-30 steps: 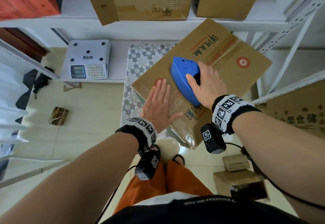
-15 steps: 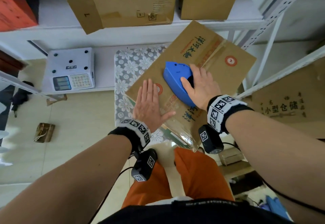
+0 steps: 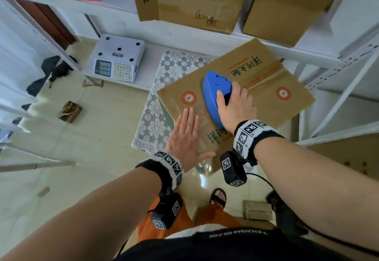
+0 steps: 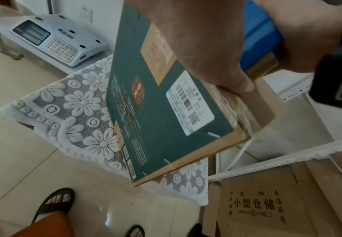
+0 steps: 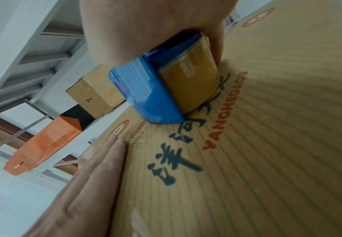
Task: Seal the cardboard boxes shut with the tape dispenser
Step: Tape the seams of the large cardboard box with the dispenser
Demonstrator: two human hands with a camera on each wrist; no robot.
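A brown cardboard box with dark printed characters lies flat on a lace-covered stand. Its green side panel shows in the left wrist view. My right hand grips the blue tape dispenser, which sits on the box top along the centre seam. The brown tape roll inside the dispenser touches the cardboard. My left hand lies flat, fingers straight, pressing the box's near left part; its thumb reaches over the edge.
A white weighing scale sits on the low shelf to the left. More cardboard boxes stand on the shelf above, an orange box beside them. White rack posts rise on the right. A printed carton and my sandalled feet are below.
The dispenser and my right hand have slid a little further along the seam, away from me. My left hand stays flat on the box. The head view has shifted.
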